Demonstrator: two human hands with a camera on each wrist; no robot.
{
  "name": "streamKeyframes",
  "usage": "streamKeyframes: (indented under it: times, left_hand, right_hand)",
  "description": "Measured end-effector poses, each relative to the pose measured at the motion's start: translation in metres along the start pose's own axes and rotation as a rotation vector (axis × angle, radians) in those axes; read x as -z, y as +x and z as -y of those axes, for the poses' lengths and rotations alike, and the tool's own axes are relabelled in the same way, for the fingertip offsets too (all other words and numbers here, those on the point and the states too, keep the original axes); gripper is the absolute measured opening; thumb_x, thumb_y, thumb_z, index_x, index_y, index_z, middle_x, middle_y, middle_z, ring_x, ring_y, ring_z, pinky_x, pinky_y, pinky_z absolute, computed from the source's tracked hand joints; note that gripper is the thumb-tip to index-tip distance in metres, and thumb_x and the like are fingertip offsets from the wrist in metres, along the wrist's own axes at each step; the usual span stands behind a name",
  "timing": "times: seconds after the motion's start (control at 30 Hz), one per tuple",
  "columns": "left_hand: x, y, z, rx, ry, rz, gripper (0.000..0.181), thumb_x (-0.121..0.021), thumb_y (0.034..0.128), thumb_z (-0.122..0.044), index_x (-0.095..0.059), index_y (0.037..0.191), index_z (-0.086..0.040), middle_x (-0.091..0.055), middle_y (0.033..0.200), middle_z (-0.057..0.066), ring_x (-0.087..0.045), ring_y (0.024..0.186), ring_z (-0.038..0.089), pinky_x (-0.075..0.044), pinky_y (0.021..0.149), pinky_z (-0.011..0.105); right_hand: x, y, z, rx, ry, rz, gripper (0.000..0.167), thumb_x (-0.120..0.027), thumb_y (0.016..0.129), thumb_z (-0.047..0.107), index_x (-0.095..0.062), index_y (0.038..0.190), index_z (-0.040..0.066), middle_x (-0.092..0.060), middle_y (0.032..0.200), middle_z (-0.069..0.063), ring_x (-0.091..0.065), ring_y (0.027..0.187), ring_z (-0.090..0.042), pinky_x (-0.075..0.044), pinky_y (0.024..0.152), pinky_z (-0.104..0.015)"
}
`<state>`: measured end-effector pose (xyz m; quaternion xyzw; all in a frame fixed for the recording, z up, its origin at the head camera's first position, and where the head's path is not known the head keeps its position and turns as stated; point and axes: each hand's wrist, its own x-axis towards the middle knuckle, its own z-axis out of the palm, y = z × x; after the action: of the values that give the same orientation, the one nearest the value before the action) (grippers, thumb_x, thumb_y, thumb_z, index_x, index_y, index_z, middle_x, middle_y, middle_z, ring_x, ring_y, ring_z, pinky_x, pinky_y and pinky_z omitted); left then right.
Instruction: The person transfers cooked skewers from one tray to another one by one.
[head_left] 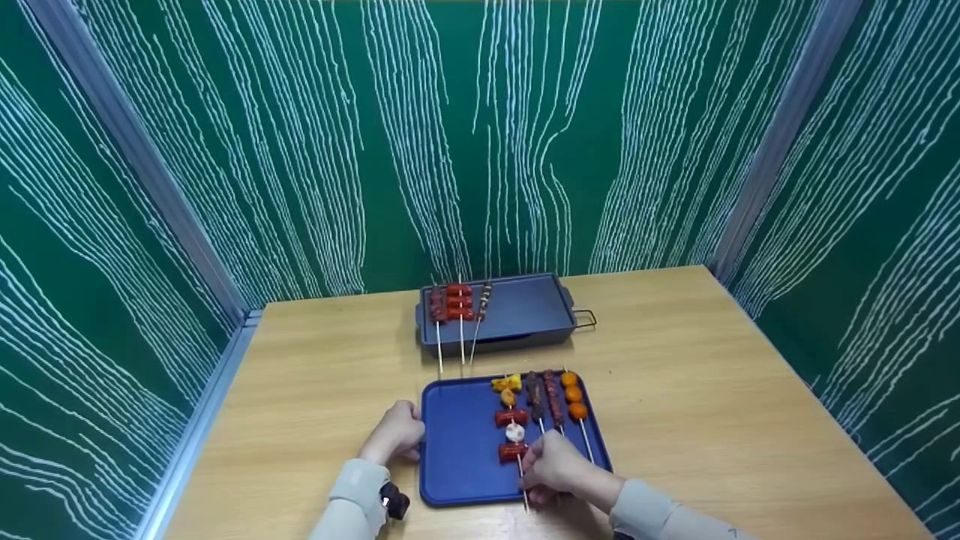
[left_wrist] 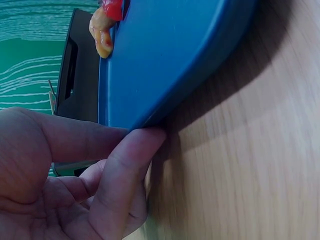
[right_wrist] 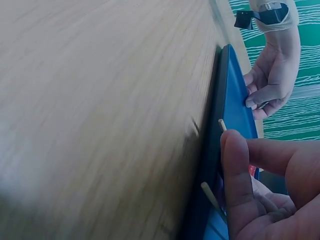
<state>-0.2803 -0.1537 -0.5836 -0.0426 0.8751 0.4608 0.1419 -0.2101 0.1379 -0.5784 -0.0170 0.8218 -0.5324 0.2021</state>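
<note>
Hands nearly closed — left hand [head_left: 400, 430] pinching tray [head_left: 461, 442], right hand [head_left: 556, 461] pinching skewer [head_left: 514, 433]

"So what sort of place are we looking at?"
"Looks like a lab-style booth [head_left: 517, 195]! Dark green panels streaked with wavy white lines [head_left: 409, 127] rise on three sides!"
"And straight grey metal posts [head_left: 142, 150] stand at the corners!"
"Right between them, one pale wood-grained table [head_left: 690, 375] sits inside the walled-in space!"

- I can cross the blue rectangular tray [head_left: 461, 450] on its left.
- A wooden skewer of orange balls [head_left: 574, 394] blocks the right.
- Dark rectangular grill [head_left: 525, 304] behind.
</note>
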Motion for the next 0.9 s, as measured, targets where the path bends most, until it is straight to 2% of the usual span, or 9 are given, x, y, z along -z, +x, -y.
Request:
streamKeyframes:
  times: [0.27, 0.5, 0.63, 0.73, 0.9]
  left_hand:
    - [0.001, -0.002, -0.001, -0.003, 0.007, -0.007, 0.017, -0.046, 0.0858, 0.007, -0.046, 0.088, -0.01, -0.052, 0.085, 0.007, -0.064, 0.052, 0.018, -0.062, 0.049, 0.031]
    - [0.002, -0.002, -0.002, 0.005, 0.013, -0.003, 0.018, -0.046, 0.0874, 0.006, -0.046, 0.088, -0.011, -0.051, 0.084, 0.006, -0.063, 0.052, 0.017, -0.061, 0.049, 0.03]
    - [0.002, -0.001, -0.002, 0.001, 0.012, 0.001, 0.017, -0.045, 0.0874, 0.005, -0.046, 0.087, -0.012, -0.053, 0.082, 0.006, -0.063, 0.05, 0.016, -0.061, 0.048, 0.029]
    - [0.001, 0.0, -0.002, -0.005, 0.005, 0.001, 0.018, -0.045, 0.0861, 0.006, -0.045, 0.085, -0.012, -0.055, 0.082, 0.007, -0.062, 0.049, 0.016, -0.061, 0.047, 0.029]
    - [0.001, 0.001, -0.001, -0.004, -0.015, -0.003, 0.018, -0.046, 0.0858, 0.007, -0.045, 0.087, -0.011, -0.054, 0.084, 0.009, -0.062, 0.05, 0.018, -0.061, 0.047, 0.03]
  right_hand:
    - [0.012, 0.002, 0.011, -0.006, 0.011, -0.025, 0.017, -0.084, 0.079, -0.009, -0.07, 0.081, 0.001, -0.072, 0.069, -0.009, -0.065, 0.049, -0.011, -0.062, 0.048, -0.026]
    - [0.031, 0.006, 0.031, 0.064, 0.011, -0.084, 0.006, -0.073, 0.086, -0.007, -0.07, 0.085, -0.002, -0.073, 0.07, -0.009, -0.067, 0.053, -0.015, -0.063, 0.05, -0.03]
    - [0.039, 0.01, 0.045, 0.085, -0.018, -0.128, 0.009, -0.07, 0.086, -0.008, -0.069, 0.084, 0.0, -0.072, 0.067, -0.007, -0.068, 0.054, -0.015, -0.063, 0.05, -0.031]
    - [0.044, 0.013, 0.056, 0.089, -0.023, -0.136, 0.012, -0.069, 0.086, -0.008, -0.068, 0.082, 0.003, -0.068, 0.065, -0.004, -0.066, 0.054, -0.015, -0.061, 0.049, -0.029]
    - [0.049, 0.018, 0.073, 0.071, 0.036, -0.114, 0.009, -0.069, 0.089, -0.007, -0.067, 0.088, 0.001, -0.067, 0.071, -0.005, -0.06, 0.056, -0.013, -0.052, 0.046, -0.022]
